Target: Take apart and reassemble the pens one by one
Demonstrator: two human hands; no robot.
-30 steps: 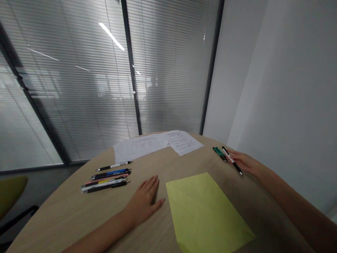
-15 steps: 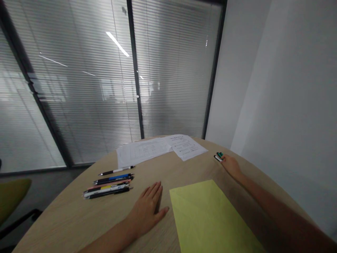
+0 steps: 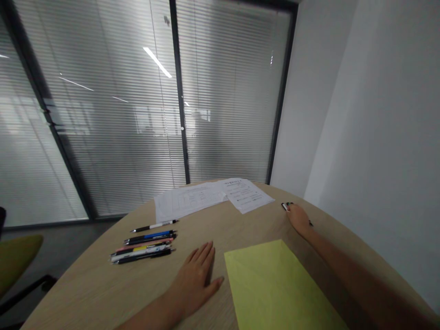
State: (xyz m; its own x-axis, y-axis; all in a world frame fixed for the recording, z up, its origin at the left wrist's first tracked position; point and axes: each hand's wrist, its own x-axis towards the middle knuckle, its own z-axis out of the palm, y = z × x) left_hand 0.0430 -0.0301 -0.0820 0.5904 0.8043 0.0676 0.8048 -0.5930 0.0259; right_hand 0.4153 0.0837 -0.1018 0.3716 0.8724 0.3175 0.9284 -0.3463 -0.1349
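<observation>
My left hand (image 3: 194,279) lies flat on the table, fingers stretched out and thumb spread. To its left several pens (image 3: 146,250) form a loose row, in blue, black, white, yellow and pink. A white and black pen (image 3: 156,225) lies a little apart beyond them. Near the table's right side, my right hand (image 3: 298,218) is closed over a small group of pens (image 3: 285,206). White, black and green ends show past its fingers, and a dark tip pokes out behind the hand; the rest is hidden. Between my arms lies a yellow sheet (image 3: 271,279).
Printed white papers (image 3: 192,199) lie at the far side of the round wooden table (image 3: 85,279). Beyond it stand a glass partition with blinds (image 3: 227,114) and a white wall (image 3: 378,137). A green chair (image 3: 20,259) is at the lower left.
My right hand has moved over the pens, and its fingers now cover more of them. My left hand stays flat on the table. The view has shifted slightly.
</observation>
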